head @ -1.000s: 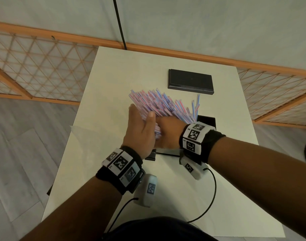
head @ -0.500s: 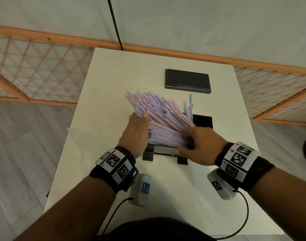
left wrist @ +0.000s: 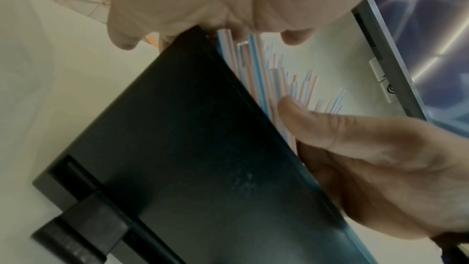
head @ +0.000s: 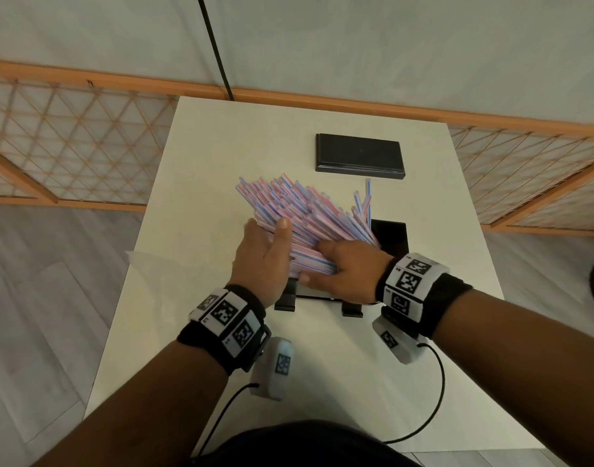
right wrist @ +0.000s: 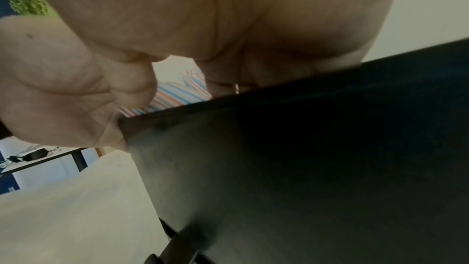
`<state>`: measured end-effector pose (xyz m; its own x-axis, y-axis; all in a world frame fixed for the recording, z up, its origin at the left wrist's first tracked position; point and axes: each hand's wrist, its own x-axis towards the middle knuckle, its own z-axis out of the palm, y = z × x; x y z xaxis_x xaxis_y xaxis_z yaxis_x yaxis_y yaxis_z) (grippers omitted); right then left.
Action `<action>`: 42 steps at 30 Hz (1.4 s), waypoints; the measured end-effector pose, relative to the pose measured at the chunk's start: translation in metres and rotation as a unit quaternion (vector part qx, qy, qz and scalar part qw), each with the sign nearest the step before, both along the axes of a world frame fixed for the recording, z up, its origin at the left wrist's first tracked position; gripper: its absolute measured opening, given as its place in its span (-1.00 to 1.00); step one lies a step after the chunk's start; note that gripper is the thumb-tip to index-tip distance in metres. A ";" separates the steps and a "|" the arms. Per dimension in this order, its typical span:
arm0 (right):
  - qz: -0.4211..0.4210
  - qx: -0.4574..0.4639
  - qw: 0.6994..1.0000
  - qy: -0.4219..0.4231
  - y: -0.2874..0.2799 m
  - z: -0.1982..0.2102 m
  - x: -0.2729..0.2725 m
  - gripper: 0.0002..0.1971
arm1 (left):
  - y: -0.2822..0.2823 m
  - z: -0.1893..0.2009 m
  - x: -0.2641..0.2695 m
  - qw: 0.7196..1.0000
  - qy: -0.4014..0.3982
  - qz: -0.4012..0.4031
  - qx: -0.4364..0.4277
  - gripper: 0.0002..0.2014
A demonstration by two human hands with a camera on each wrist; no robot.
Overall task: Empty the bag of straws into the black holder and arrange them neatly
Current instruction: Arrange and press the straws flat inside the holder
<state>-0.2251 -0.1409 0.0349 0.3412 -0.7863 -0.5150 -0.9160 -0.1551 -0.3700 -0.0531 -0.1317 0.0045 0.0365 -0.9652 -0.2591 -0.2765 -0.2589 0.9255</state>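
A thick bundle of pink, blue and white striped straws (head: 299,214) stands in the black holder (head: 391,232) and fans out toward the left. My left hand (head: 265,254) grips the bundle's left side, thumb on top. My right hand (head: 342,267) holds the bundle's lower end, fingers laid over the straws and thumb at the holder's near wall. A few straws (head: 366,200) stick up straighter at the right. The left wrist view shows the holder's dark wall (left wrist: 190,148) and straws (left wrist: 256,71) under my thumb. In the right wrist view my thumb curls at the holder's rim (right wrist: 304,158) beside the straws (right wrist: 177,95).
The white table (head: 204,156) carries a flat black lid (head: 359,156) behind the holder. A clear plastic bag (head: 137,261) lies at the table's left edge. Orange lattice panels (head: 70,143) and a wall stand behind. Cables trail from both wrist cameras across the near tabletop.
My right hand came out from beneath the left one, swung to the right, then slid back left onto the bundle's lower end. The left hand stayed against the bundle's left side.
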 end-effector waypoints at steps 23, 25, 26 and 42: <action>-0.019 0.158 0.987 0.037 -0.030 0.024 0.024 -0.36 | -0.003 -0.008 -0.001 0.997 -0.065 -0.003 -0.031 0.05; -0.023 0.128 0.991 0.021 -0.028 0.022 0.024 -0.82 | -0.008 -0.013 0.001 0.996 -0.092 -0.008 -0.012 0.26; -0.029 0.120 0.992 0.013 -0.027 0.021 0.026 -0.82 | -0.010 -0.014 0.002 0.994 -0.112 -0.016 0.001 0.35; -0.044 0.025 0.998 0.043 -0.012 0.005 0.044 -0.72 | -0.001 -0.002 0.001 0.999 -0.047 0.007 0.014 -0.26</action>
